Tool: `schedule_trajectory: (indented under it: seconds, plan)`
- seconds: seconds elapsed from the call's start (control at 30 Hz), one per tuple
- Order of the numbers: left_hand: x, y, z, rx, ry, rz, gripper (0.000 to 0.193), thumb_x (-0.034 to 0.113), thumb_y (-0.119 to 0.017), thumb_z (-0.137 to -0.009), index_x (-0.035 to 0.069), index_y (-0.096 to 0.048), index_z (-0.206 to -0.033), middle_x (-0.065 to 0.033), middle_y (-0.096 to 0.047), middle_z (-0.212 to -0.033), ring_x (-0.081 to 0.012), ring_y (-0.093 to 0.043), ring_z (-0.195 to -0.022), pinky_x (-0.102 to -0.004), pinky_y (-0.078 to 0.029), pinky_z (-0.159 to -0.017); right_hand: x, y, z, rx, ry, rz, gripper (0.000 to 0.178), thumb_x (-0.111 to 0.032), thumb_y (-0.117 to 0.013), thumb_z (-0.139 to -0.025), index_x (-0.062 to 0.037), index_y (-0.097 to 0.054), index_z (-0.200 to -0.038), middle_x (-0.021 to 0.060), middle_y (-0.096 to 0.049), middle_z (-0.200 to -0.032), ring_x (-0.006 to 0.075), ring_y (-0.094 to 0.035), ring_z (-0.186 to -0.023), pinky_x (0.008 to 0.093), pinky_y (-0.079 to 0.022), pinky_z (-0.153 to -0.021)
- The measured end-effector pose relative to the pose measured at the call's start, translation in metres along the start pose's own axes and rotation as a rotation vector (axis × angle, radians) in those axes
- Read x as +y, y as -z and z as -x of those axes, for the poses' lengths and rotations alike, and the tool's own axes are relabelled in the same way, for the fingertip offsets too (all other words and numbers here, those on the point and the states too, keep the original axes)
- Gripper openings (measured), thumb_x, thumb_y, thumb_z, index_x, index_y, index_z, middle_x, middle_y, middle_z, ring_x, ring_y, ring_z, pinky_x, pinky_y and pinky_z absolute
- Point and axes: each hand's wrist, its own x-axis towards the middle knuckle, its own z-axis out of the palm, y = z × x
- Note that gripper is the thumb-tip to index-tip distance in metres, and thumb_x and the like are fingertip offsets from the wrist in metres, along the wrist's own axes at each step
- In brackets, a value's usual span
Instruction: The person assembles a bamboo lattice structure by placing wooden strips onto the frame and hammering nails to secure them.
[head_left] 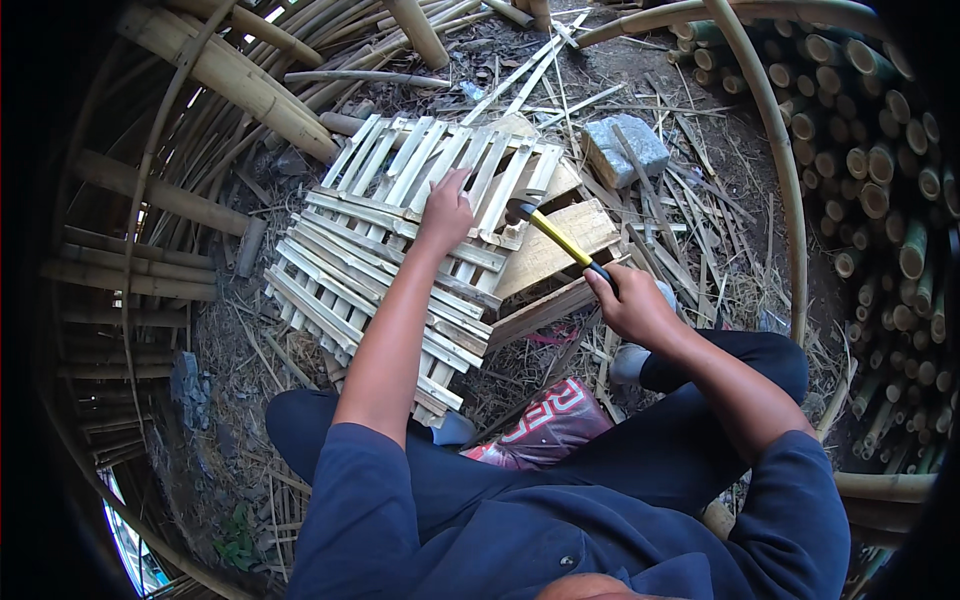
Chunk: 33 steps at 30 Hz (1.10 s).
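Note:
A panel of crossed split-bamboo slats (385,262) lies in front of me, partly resting on a wooden board (565,243). My left hand (447,208) is over the far part of the panel, its fingers drawn together at a slat; whatever they pinch is too small to make out. In my right hand (637,300), to the right of the panel, is a hammer (560,238) with a yellow and black handle. Its head is raised close to the panel's right edge, a little to the right of my left hand.
A grey stone block (626,150) sits beyond the board. Cut bamboo poles (875,195) are stacked at the right, behind a curved pole (785,150). Thick bamboo (225,75) runs along the left. Between my legs lies a red printed sack (545,430). Bamboo scraps litter the ground.

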Motion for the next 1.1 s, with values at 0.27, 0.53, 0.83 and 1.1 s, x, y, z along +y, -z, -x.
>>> schedule_trajectory:
  seconds: [0.27, 0.53, 0.83, 1.1]
  plan:
    - [-0.026, -0.001, 0.000, 0.030, -0.015, -0.433, 0.061, 0.023, -0.042, -0.102, 0.009, -0.036, -0.161, -0.0130, -0.034, -0.169, -0.0291, -0.027, -0.158, -0.0477, -0.010, -0.132, 0.002, -0.008, -0.006, -0.002, 0.062, -0.031, 0.045, -0.033, -0.059, -0.107, 0.0050, -0.062, -0.083, 0.0279, -0.061, -0.068, 0.0486, -0.061, -0.068, 0.0554, -0.045, -0.065]
    - [-0.007, -0.007, 0.001, -0.051, 0.079, -0.517, 0.064, 0.028, -0.042, -0.103, 0.014, -0.031, -0.164, -0.0083, -0.029, -0.172, -0.0229, -0.025, -0.159, -0.0421, -0.014, -0.132, 0.007, -0.007, -0.005, -0.058, 0.045, 0.043, 0.034, -0.030, -0.060, -0.106, 0.0015, -0.065, -0.092, 0.0243, -0.061, -0.064, 0.0468, -0.062, -0.062, 0.0537, -0.046, -0.060]
    - [-0.008, -0.005, 0.000, -0.031, 0.079, -0.495, 0.064, 0.029, -0.045, -0.102, 0.015, -0.034, -0.163, -0.0083, -0.031, -0.170, -0.0233, -0.028, -0.158, -0.0420, -0.016, -0.132, 0.011, -0.012, -0.001, -0.063, 0.102, 0.150, 0.030, -0.028, -0.062, -0.104, -0.0005, -0.062, -0.092, 0.0241, -0.061, -0.062, 0.0475, -0.062, -0.062, 0.0564, -0.046, -0.059]
    - [-0.009, -0.006, 0.000, -0.001, 0.060, -0.480, 0.063, 0.028, -0.047, -0.101, 0.014, -0.038, -0.161, -0.0098, -0.035, -0.169, -0.0253, -0.031, -0.156, -0.0435, -0.019, -0.131, 0.002, -0.008, -0.002, -0.076, 0.073, 0.181, 0.032, -0.028, -0.062, -0.104, -0.0001, -0.062, -0.090, 0.0250, -0.060, -0.062, 0.0483, -0.061, -0.061, 0.0573, -0.044, -0.058]
